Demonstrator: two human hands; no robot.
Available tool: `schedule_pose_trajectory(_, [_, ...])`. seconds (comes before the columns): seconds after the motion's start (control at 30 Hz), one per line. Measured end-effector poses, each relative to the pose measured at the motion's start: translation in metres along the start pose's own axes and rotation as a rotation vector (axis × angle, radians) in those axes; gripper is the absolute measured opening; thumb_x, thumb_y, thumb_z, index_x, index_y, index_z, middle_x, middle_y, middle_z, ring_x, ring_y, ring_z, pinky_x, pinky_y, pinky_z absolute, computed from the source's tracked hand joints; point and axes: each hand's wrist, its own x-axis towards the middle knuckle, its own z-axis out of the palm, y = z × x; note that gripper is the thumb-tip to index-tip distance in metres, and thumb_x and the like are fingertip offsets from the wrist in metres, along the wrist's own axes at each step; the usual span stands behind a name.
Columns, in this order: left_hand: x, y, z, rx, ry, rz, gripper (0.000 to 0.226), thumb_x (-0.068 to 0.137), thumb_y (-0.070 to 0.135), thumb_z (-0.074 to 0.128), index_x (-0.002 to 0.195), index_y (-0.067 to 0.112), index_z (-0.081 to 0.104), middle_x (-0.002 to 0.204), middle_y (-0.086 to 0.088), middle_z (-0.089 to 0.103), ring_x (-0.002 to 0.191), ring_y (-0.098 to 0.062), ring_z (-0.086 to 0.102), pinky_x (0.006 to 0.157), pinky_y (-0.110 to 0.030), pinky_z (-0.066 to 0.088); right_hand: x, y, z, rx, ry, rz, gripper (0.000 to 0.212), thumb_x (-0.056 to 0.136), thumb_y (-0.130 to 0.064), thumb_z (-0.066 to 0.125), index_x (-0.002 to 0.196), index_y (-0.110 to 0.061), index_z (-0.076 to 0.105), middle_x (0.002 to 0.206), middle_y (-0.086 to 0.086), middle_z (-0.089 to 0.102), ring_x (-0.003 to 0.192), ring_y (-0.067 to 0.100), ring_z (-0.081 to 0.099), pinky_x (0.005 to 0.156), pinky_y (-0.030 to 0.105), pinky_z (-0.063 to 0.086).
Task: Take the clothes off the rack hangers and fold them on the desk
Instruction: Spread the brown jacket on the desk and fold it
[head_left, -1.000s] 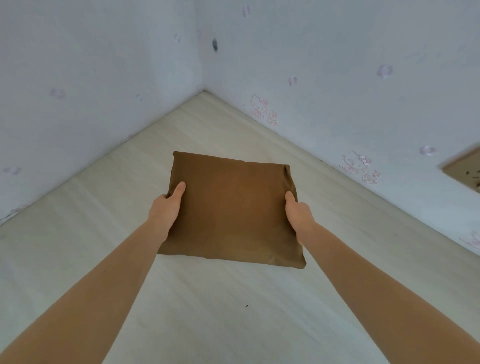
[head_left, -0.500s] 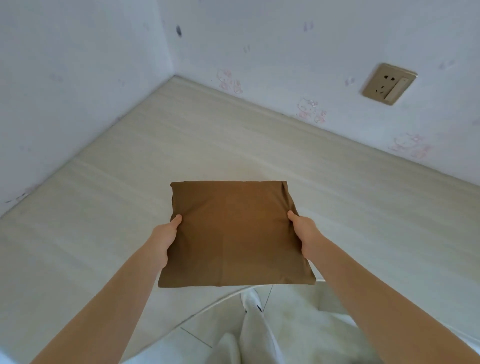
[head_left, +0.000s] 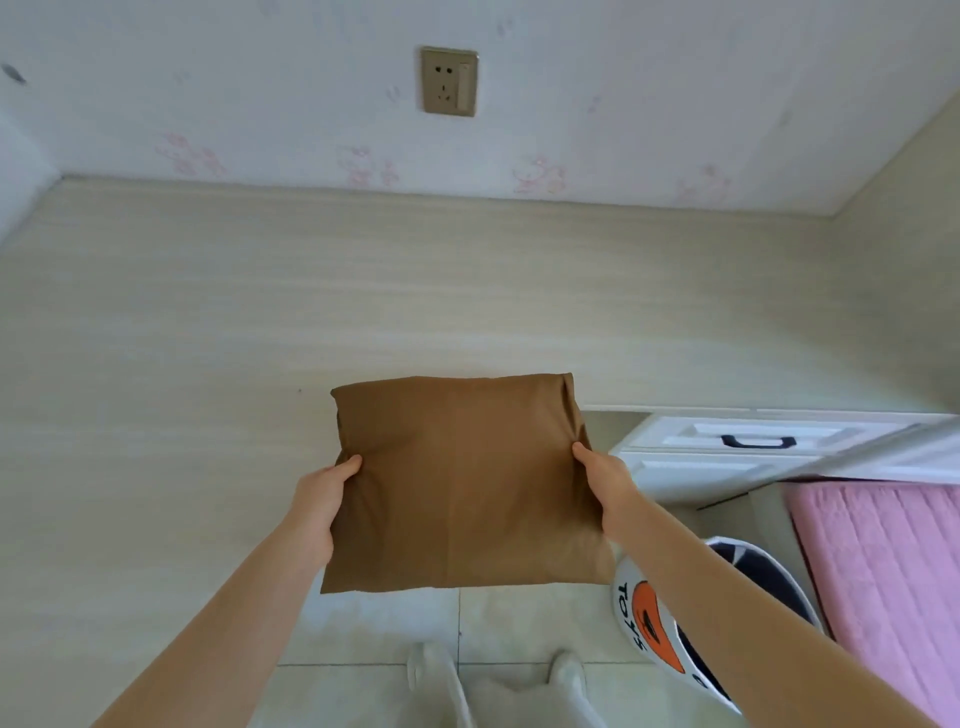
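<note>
Pale wood desk (head_left: 218, 332) under a white wall with a socket (head_left: 449, 81); folded brown garment (head_left: 457, 483) held up in both hands.

Head view: off to the right, white drawers (head_left: 748, 447), a pink bed cover (head_left: 893, 582) and a round basket (head_left: 722, 623) on the tiled floor. Garment folded to a near-square pad, carried flat over the desk's near edge, partly over the floor. Left hand (head_left: 319, 501) clamped on its left edge, right hand (head_left: 605, 483) on its right edge, thumbs on top, other fingers hidden beneath. Gripped from both sides, neither hand nearer. Bare desk straight ahead, beyond the far edge of the garment; judged next: forward and down to set it there.
</note>
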Motion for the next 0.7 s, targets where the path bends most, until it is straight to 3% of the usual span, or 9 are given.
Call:
schedule_pose_trajectory(0.17, [-0.029,-0.042,0.104,0.119,-0.133,-0.036,0.039,0.088,0.033,0.068,0.115,0.003,0.066,0.105,-0.015,0.069,0.096,-0.034,0.065,0.096,-0.048,0.049,0.007,0.051,-0.116,0.137,0.119,0.057,0.046,0.097,-0.035,0.052,0.132,-0.006,0.053,0.122,0.011,0.06,0.111,0.03,0.054,0.098,0.04,0.041])
schedule_pose_trajectory(0.3, [-0.057,-0.089,0.187,0.211,-0.214,-0.032,0.035,0.092,0.029,0.065,0.114,0.002,0.064,0.103,-0.015,0.069,0.091,-0.031,0.066,0.08,-0.039,0.05,0.014,0.098,-0.209,0.195,0.222,0.104,0.042,0.098,-0.033,0.052,0.129,-0.005,0.054,0.109,0.011,0.06,0.106,0.031,0.055,0.102,0.043,0.041])
schedule_pose_trajectory(0.5, [-0.088,-0.169,0.297,0.299,-0.234,0.013,0.039,0.096,0.03,0.058,0.129,0.011,0.058,0.112,-0.01,0.064,0.102,-0.033,0.061,0.097,-0.05,0.047,0.023,0.163,-0.324,0.338,0.277,0.162,0.018,0.099,-0.027,0.05,0.11,-0.017,0.06,0.088,0.001,0.058,0.097,0.026,0.053,0.098,0.041,0.043])
schedule_pose_trajectory(0.63, [-0.09,-0.214,0.372,0.33,-0.256,-0.002,0.039,0.095,0.032,0.059,0.129,0.013,0.06,0.118,-0.01,0.066,0.103,-0.034,0.062,0.097,-0.054,0.047,0.054,0.209,-0.387,0.362,0.377,0.117,0.032,0.1,-0.027,0.048,0.123,-0.011,0.063,0.106,0.006,0.063,0.097,0.023,0.055,0.096,0.039,0.045])
schedule_pose_trajectory(0.7, [-0.087,-0.23,0.398,0.33,-0.266,-0.012,0.037,0.095,0.032,0.059,0.128,0.015,0.06,0.12,-0.01,0.065,0.103,-0.033,0.062,0.097,-0.054,0.048,0.068,0.226,-0.406,0.373,0.41,0.099,0.03,0.101,-0.026,0.047,0.118,-0.01,0.065,0.11,0.011,0.064,0.101,0.028,0.057,0.091,0.037,0.045])
